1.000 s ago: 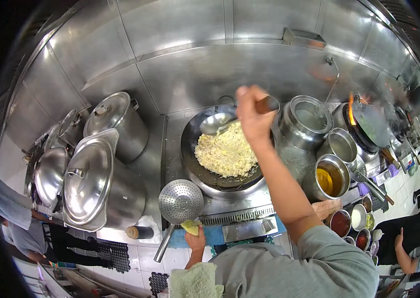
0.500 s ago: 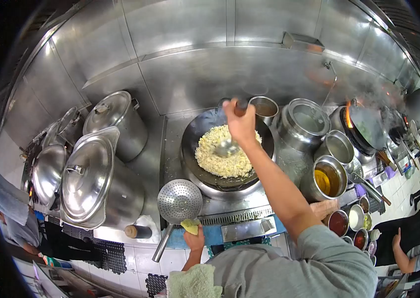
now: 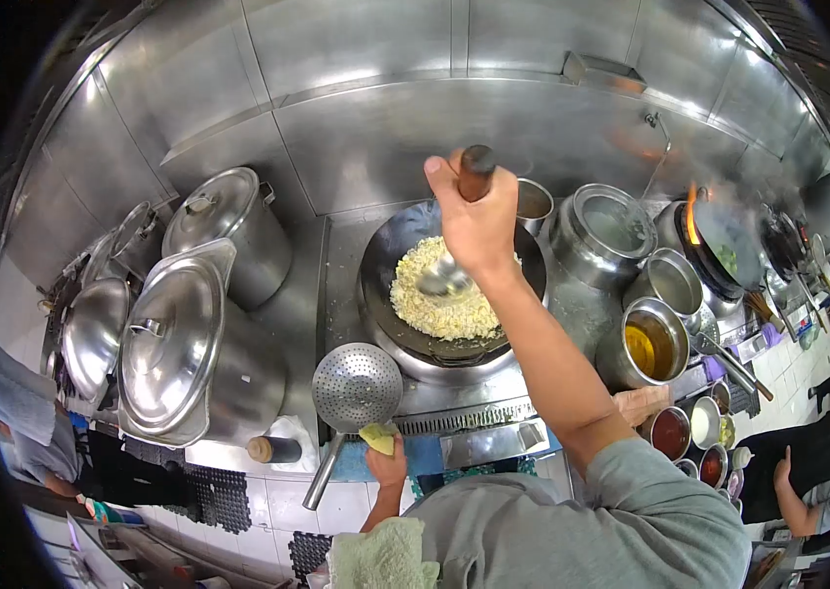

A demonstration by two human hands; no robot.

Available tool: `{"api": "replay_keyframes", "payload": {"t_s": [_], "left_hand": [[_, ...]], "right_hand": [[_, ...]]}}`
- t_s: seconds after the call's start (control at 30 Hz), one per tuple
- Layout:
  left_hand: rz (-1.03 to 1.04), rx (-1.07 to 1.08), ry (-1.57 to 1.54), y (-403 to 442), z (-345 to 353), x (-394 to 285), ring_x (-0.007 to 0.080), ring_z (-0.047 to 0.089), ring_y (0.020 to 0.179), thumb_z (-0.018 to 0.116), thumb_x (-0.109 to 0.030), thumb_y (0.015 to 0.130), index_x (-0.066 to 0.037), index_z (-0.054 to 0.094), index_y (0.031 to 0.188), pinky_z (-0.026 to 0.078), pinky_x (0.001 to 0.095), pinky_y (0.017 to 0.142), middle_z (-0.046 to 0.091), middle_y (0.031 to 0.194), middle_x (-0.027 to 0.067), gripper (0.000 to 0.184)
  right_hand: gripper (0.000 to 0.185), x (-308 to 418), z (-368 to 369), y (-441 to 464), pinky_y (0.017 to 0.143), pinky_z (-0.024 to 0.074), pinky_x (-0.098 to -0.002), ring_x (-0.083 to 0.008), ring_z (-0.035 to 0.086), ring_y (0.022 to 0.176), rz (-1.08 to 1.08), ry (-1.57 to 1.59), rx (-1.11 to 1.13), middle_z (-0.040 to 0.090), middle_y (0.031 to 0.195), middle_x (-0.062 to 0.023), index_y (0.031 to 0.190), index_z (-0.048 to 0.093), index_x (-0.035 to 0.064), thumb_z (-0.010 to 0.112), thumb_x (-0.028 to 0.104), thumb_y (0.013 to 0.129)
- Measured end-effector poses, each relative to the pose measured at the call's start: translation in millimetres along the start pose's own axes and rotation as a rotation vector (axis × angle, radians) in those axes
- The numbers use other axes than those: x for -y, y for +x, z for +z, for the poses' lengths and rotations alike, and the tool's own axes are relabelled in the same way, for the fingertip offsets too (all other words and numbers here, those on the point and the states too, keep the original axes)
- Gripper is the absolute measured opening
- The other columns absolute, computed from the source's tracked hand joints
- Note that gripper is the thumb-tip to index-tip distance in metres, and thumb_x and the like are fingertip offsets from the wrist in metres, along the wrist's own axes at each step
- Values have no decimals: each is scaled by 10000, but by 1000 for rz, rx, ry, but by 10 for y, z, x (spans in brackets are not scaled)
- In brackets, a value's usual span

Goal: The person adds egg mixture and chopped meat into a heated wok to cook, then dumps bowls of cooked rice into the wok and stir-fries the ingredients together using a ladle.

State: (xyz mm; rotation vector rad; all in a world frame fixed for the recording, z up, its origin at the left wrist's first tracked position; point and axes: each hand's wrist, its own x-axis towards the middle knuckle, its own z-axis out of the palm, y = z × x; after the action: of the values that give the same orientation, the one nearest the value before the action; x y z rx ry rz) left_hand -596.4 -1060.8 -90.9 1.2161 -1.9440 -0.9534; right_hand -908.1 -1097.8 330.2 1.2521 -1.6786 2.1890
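Observation:
My right hand [image 3: 481,221] is closed round the wooden handle of a ladle [image 3: 477,169], held nearly upright over the wok [image 3: 397,240]. The ladle's metal bowl rests in a mound of fried rice [image 3: 434,312], pale with yellow bits; my hand and forearm cover part of the wok's right side. At the counter's front edge, my left hand [image 3: 387,465] grips a folded yellow-green cloth [image 3: 377,438]. A perforated strainer [image 3: 357,386] lies just beyond the cloth, its handle pointing toward me.
Large lidded pots [image 3: 174,344] stand on the left. To the right are a round steel pot [image 3: 603,236], a pot of yellow oil [image 3: 642,348] and small sauce containers [image 3: 670,433]. Flame rises beside another wok [image 3: 719,250] at far right. People stand at both sides.
My right hand has risen with the ladle, and more of its wooden handle shows. The ladle's bowl has shifted slightly within the rice. My left hand stays with the cloth.

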Motion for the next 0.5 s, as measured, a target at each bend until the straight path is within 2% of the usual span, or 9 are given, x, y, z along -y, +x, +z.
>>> {"api": "replay_keyframes", "payload": {"t_s": [0.07, 0.1, 0.2, 0.23, 0.27, 0.33, 0.37, 0.47, 0.5], "left_hand": [[-37, 34, 7, 33, -8, -31, 263, 660, 500, 723, -300, 918, -2, 687, 817, 522, 403, 524, 659, 610, 95, 316], [-46, 21, -6, 32, -19, -70, 264, 660, 501, 718, -299, 919, -3, 684, 813, 521, 405, 527, 656, 606, 96, 316], [-27, -24, -45, 75, 23, -110, 269, 659, 503, 708, -289, 918, -6, 679, 802, 519, 412, 535, 651, 597, 99, 307], [-10, -35, -47, 39, 51, 11, 271, 659, 504, 706, -282, 915, -7, 678, 799, 518, 413, 539, 652, 597, 101, 300], [12, -45, -51, 52, 69, 89, 273, 659, 505, 704, -276, 911, -7, 678, 797, 518, 414, 542, 653, 597, 103, 293], [-92, 10, 3, 92, 57, -6, 354, 679, 615, 695, -305, 905, -12, 690, 789, 524, 472, 631, 666, 613, 130, 316], [-151, 44, 39, 34, 3, -44, 395, 689, 671, 691, -320, 902, -14, 696, 785, 526, 500, 676, 673, 620, 144, 328], [-78, 52, 59, 57, -28, -81, 377, 690, 650, 691, -323, 904, -17, 702, 820, 528, 492, 668, 671, 616, 130, 317], [-86, 53, 11, 57, -37, -86, 364, 692, 645, 692, -324, 904, -18, 703, 818, 530, 487, 663, 672, 615, 126, 318]], "right_hand": [[408, -41, 120, -73, 523, 311, -308, -62, 374, 588, -18, 169, 7, 404, 597, 46, 634, 468, 30, 698, 122, 958], [354, -237, 174, -173, 516, 350, -365, -91, 378, 552, 25, 142, 81, 508, 546, -6, 687, 532, -31, 685, 138, 958], [339, -528, 297, -239, 522, 367, -365, -112, 407, 547, 111, -28, 137, 514, 542, -61, 687, 525, -34, 683, 125, 942], [306, -373, 266, -136, 530, 374, -363, -139, 422, 542, 91, -135, 104, 496, 553, -115, 699, 529, -36, 685, 110, 918], [293, -168, 236, -89, 531, 375, -364, -147, 421, 540, 64, -111, 78, 489, 559, -126, 705, 537, -36, 687, 108, 911], [266, 201, 193, -19, 535, 378, -366, -163, 419, 536, 13, -72, 48, 473, 571, -147, 718, 553, -36, 690, 103, 898], [269, 306, 176, -47, 538, 377, -369, -170, 401, 534, -10, -35, 55, 461, 567, -143, 716, 555, -33, 689, 111, 900], [412, -450, 383, -312, 511, 302, -301, -61, 369, 580, 79, 157, 58, 431, 582, 49, 636, 487, 28, 721, 155, 949], [383, -714, 337, -345, 522, 332, -309, -69, 389, 583, 68, 2, 110, 464, 590, 39, 648, 521, 29, 727, 166, 940]]}}
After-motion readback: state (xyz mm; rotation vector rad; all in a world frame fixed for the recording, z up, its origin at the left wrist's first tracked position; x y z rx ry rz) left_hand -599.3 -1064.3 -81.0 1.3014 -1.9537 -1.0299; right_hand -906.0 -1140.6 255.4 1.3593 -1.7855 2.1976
